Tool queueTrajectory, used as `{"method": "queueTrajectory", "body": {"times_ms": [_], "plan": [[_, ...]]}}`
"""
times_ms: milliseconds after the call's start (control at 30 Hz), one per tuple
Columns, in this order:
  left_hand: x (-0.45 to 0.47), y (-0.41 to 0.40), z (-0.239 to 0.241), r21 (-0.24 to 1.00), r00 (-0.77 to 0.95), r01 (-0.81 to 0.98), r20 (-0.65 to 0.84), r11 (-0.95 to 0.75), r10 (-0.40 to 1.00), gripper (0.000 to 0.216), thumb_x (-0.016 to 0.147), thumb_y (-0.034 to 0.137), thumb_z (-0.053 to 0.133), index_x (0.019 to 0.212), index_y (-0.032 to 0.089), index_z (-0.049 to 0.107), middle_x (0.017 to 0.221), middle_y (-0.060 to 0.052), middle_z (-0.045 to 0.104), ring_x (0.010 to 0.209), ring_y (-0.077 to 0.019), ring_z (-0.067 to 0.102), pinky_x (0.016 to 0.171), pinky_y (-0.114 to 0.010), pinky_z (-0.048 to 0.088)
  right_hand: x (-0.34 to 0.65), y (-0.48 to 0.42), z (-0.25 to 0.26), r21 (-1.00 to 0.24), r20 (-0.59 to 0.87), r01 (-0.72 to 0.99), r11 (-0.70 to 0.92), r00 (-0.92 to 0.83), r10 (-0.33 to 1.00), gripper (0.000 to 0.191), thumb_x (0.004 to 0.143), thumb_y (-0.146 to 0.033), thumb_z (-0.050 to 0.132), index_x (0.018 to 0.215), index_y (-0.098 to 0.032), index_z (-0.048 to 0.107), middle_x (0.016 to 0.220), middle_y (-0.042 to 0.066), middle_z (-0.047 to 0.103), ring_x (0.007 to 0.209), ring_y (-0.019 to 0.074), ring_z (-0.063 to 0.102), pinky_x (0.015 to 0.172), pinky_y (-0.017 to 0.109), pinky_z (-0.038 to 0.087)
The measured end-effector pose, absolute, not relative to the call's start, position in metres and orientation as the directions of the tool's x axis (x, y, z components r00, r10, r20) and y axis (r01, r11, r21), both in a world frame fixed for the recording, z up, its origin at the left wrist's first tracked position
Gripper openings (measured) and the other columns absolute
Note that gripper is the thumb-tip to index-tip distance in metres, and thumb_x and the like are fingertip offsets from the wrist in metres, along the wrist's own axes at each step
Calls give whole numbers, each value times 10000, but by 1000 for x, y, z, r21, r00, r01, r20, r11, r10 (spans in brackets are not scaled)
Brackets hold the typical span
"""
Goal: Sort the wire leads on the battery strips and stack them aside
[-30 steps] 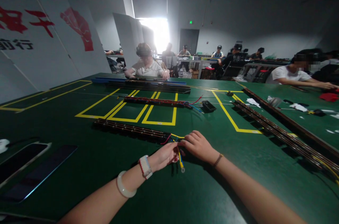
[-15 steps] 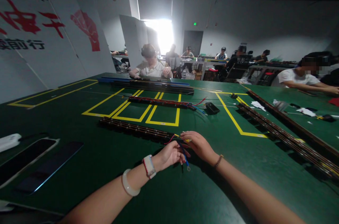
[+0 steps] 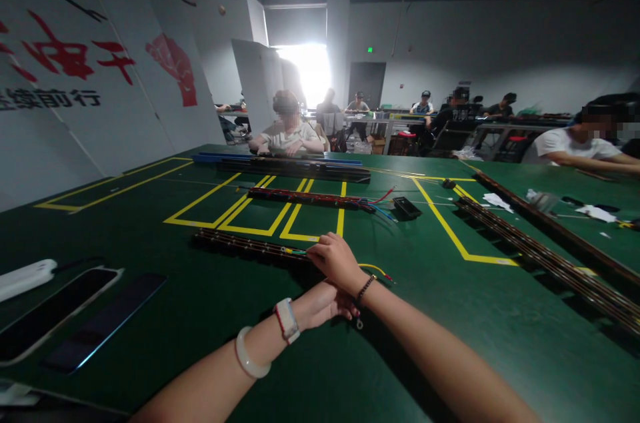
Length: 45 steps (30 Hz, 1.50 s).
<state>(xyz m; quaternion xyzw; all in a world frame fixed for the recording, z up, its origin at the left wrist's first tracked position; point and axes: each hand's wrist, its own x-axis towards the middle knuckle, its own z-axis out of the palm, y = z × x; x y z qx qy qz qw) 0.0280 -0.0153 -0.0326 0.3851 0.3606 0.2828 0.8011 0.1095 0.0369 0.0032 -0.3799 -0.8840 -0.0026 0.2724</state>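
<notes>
Several wires [image 3: 359, 320] are clamped aside in the left hand's [image 3: 324, 306] curled fingers so that one lead [image 3: 296, 252] is pinched at the strip's [image 3: 250, 244] right end by the right hand [image 3: 336, 260].

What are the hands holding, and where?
The right hand pinches a thin green wire by its tip, beside the long dark strip. What the left hand holds is hidden under the right wrist.

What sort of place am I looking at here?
Probably an assembly workshop: big green worktables with yellow lines, long wired strips, several seated people working. The left hand and right hand hold one strip's wires.
</notes>
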Motion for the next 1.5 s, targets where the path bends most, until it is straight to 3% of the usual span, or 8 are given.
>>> {"method": "queueTrajectory", "body": {"times_ms": [267,400,533,833,1033,1200,1367,1500], "plan": [[29,-10,-39,803,564,-179,-390,569,728,197,868,279,492,885,106,584,632,-19,558,518,-85,473,518,-210,343,107,35,0,-90,442,685,723,-623,645,174,911,-293,543,941,-225,699,814,48,609,832,185,497,753,309,361],[31,-15,-35,845,527,-197,-336,497,781,142,876,236,477,909,122,556,648,-10,565,496,-75,465,503,-208,332,122,31,2,-199,547,653,731,-544,636,276,934,-291,487,1168,-215,614,1019,82,623,924,194,518,816,333,393],[31,-19,-30,872,486,-168,-333,461,808,123,883,268,497,907,149,476,721,-18,606,516,-65,510,506,-195,342,162,28,-7,-285,610,666,689,-428,667,268,909,-198,489,1137,-205,628,1032,83,624,957,200,522,838,343,412],[15,-13,-11,925,523,334,-342,181,781,416,878,558,394,869,150,477,556,28,570,327,-48,386,367,-181,228,225,15,-43,-117,445,802,586,-485,753,218,926,-257,507,1056,-264,682,880,56,645,848,185,530,776,314,378],[4,-6,-3,791,515,606,-303,-91,802,399,881,493,391,759,149,553,464,44,485,396,-83,436,447,-199,336,222,17,-41,-109,396,830,547,-468,790,220,929,-247,507,1028,-283,700,829,42,639,789,173,507,718,293,348],[3,-8,0,648,491,728,-264,-225,830,372,894,448,370,748,167,566,517,18,529,444,-110,490,468,-217,333,221,16,-40,-122,393,834,538,-457,798,227,933,-255,499,1021,-295,704,837,41,645,793,173,508,713,288,345],[4,-11,10,332,434,839,71,-432,898,389,927,398,344,696,178,567,652,-34,616,599,-153,586,556,-245,348,222,17,-41,-142,392,829,540,-454,800,219,928,-254,508,1014,-289,707,839,40,646,801,175,513,714,292,350],[-1,-8,16,186,305,916,253,-355,918,307,951,328,295,955,166,556,749,-51,643,646,-176,609,571,-254,370,222,17,-42,-141,392,830,539,-453,800,233,940,-276,488,1015,-285,708,832,46,640,798,171,517,714,291,350]]}}
